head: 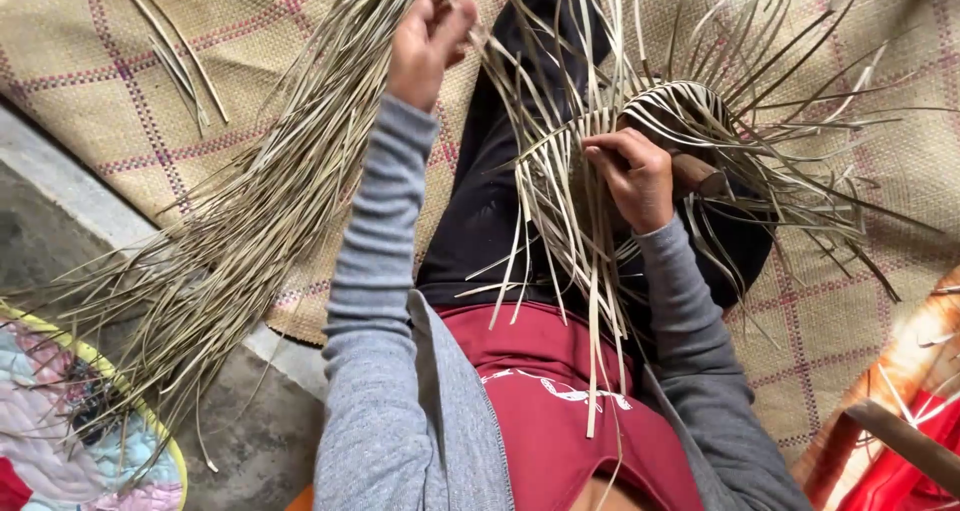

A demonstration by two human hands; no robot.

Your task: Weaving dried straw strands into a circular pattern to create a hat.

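Red shirt and grey sleeves closest to me. I see left hand clenched on a strand pulled from the loose straw bundle; right hand pinches strips of the half-woven piece on the lap, over the woven mat.

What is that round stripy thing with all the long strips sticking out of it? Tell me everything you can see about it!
The half-woven piece is a small rounded dome of flat, pale straw-coloured strips crossed over and under each other, looking striped light and dark. Many loose strips fan out from its edge in all directions, some hanging over the person's dark trousers. It rests on the lap, above the checked woven mat. The right hand presses on its near side; the left hand is raised apart from it, holding strips.
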